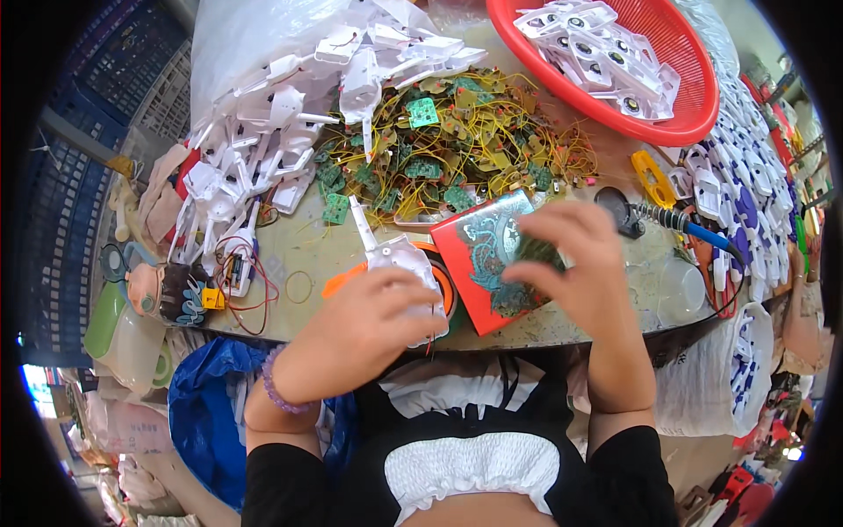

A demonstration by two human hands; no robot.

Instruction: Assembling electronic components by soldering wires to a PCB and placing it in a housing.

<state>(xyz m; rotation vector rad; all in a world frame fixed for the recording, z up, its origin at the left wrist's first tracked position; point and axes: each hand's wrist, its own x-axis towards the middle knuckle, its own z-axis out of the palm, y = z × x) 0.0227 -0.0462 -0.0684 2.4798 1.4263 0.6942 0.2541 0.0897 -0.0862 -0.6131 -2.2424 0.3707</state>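
My left hand (373,321), with a purple bead bracelet at the wrist, curls its fingers over a white plastic shell (399,253) that has a long narrow handle. Under the shell shows part of an orange and black ring (445,283). My right hand (575,263) is slightly blurred, with a dark green circuit board (542,253) between thumb and fingers. It is just above a red box (460,261) with a dark patterned top. A large heap of green circuit boards with yellow wires (421,112) lies beyond both hands.
White plastic shells (285,110) pile up at the far left. A red basket (689,132) of white parts stands far right. Beside it lie a yellow tool (652,180) and a soldering iron with a blue handle (707,235). A clear cup (681,288) stands near the right edge.
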